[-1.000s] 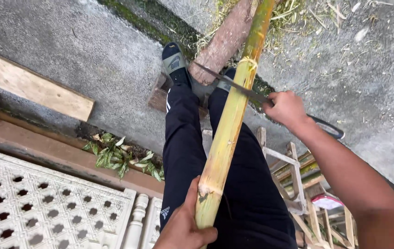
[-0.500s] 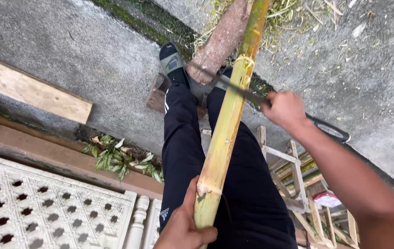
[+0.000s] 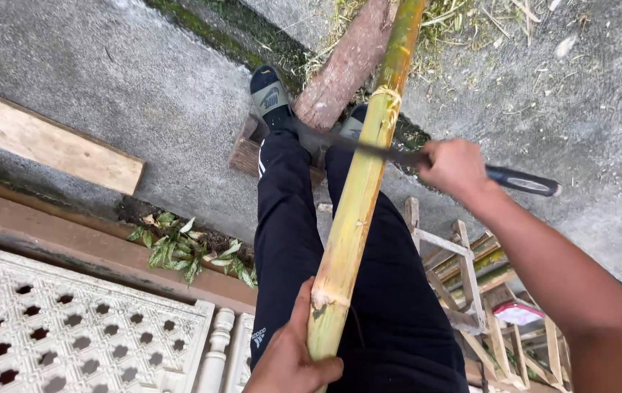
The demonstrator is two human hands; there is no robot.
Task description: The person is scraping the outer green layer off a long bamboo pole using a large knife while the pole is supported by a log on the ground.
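1. A long green-yellow bamboo pole (image 3: 360, 196) is held slanting from the near centre up to the far top edge, over the person's dark-trousered legs (image 3: 289, 240). Its far part passes just beside a brown log (image 3: 344, 69) on the concrete floor (image 3: 107, 87).
2. The near end of the pole is gripped by the left hand (image 3: 293, 360), fingers wrapped round the stem and thumb laid along it.
3. A knife (image 3: 391, 154) with a dark blade is laid across the pole about a third of the way down from the far end, its edge touching the stem just below a frayed node.
4. The knife's black handle is clenched in the right hand (image 3: 457, 169), closed tight, with the handle's end sticking out to the right.
5. Two feet in grey sandals (image 3: 271, 94) stand beside the log, directly under the blade's line.
6. Further out are seen a plank (image 3: 49, 145) on the far left, a scatter of green leaves (image 3: 194, 251), a white pierced panel (image 3: 71, 335) near left, and a wooden frame (image 3: 471, 291) on the right.
7. Judged risks: the blade could glance off the hard, rounded stem and be carried towards the legs or feet beneath; the pole could twist in the one-handed grip at its near end; splinters at the node could catch the left hand.
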